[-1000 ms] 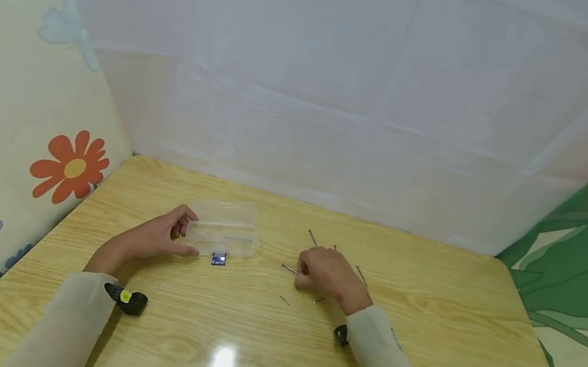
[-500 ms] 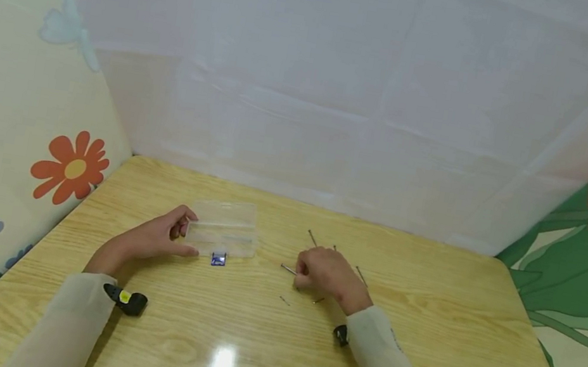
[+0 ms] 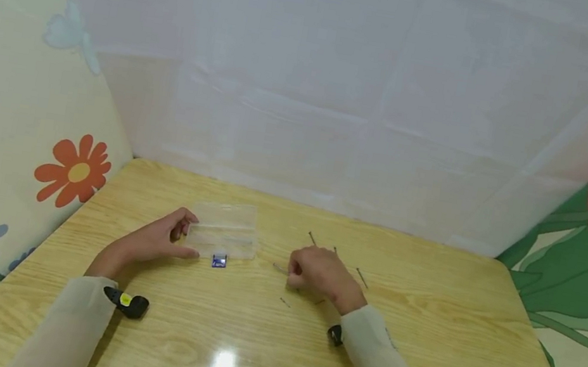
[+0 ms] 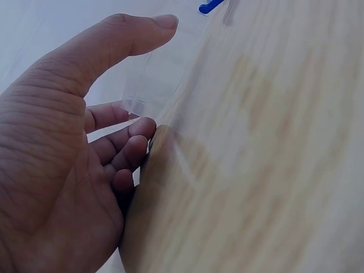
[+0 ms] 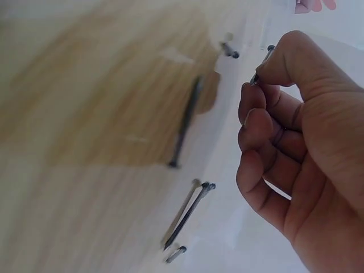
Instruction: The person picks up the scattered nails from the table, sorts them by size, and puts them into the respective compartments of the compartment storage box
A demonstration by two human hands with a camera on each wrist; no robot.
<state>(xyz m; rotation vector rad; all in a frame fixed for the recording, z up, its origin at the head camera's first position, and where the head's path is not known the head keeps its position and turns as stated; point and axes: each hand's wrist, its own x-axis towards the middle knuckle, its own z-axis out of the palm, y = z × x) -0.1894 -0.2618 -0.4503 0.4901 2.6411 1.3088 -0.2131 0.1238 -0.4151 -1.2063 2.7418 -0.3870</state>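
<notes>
In the head view my left hand [image 3: 158,236] holds the left end of a clear plastic box [image 3: 224,213]. The box has its lid raised at the back and a blue latch [image 3: 219,261] at the front. The left wrist view shows the thumb stretched over the box and the fingertips [image 4: 146,126] at its corner. To the right of the box, my right hand [image 3: 326,276] pinches a nail [image 5: 269,52] between thumb and index finger. The nail's head end points toward the box; the rest is hidden by the fingers.
Several loose nails lie on the wooden table [image 3: 176,344] around my right hand, among them a long nail [image 3: 362,277], another at the back [image 3: 311,238] and a small nail [image 3: 284,302] nearer me. A white sheet [image 3: 305,114] hangs behind the table.
My right hand has moved slightly left with the pinched nail, toward the box. The left hand and the box have stayed in place.
</notes>
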